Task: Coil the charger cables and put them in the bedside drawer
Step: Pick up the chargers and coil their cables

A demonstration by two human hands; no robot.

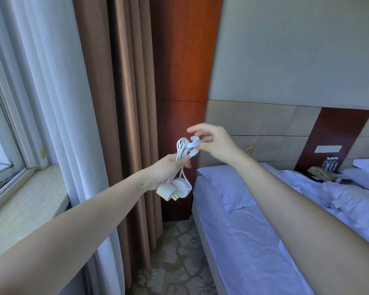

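A white charger cable (181,149) is bundled into loops in front of me. My left hand (167,170) grips the middle of the bundle. A white wall plug with brass prongs (166,192) and a round white charging puck (181,187) hang below that hand. My right hand (213,143) pinches a white strap or cable end (193,142) at the top of the loops, with its other fingers spread. A small connector (193,153) sticks out between the two hands. No drawer shows in this view.
A bed (254,231) with white sheets and a pillow (224,184) lies at the right. A bedside table (326,174) with bottles and a phone stands at the far right. Brown curtains (128,124) and a stone window sill (28,201) are on the left.
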